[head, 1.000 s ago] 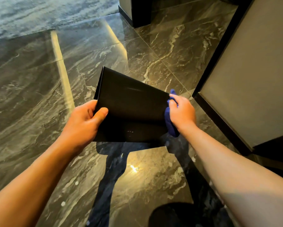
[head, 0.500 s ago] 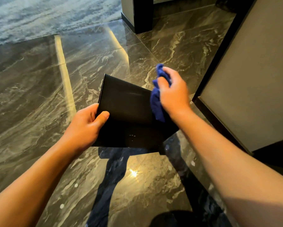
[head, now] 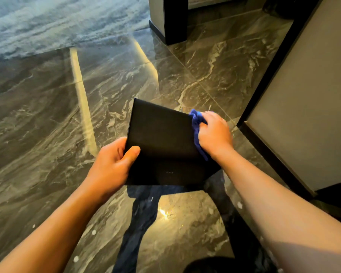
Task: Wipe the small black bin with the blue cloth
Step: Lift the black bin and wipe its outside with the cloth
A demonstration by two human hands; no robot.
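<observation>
The small black bin (head: 161,138) is held tilted above the floor, one flat side facing me. My left hand (head: 111,166) grips its left edge, thumb on the near face. My right hand (head: 215,134) is shut on the bunched blue cloth (head: 197,125) and presses it against the bin's right edge, near the upper corner. The bin's right side is hidden behind the cloth and hand.
Glossy dark marble floor (head: 47,134) lies all around. A grey panel with a black base (head: 295,107) stands close on the right. A dark pillar (head: 173,20) rises at the back, and a pale rug (head: 47,22) covers the far left.
My right hand with the cloth has slid from the bin's top corner down along the right edge. The left hand keeps its hold on the bin.
</observation>
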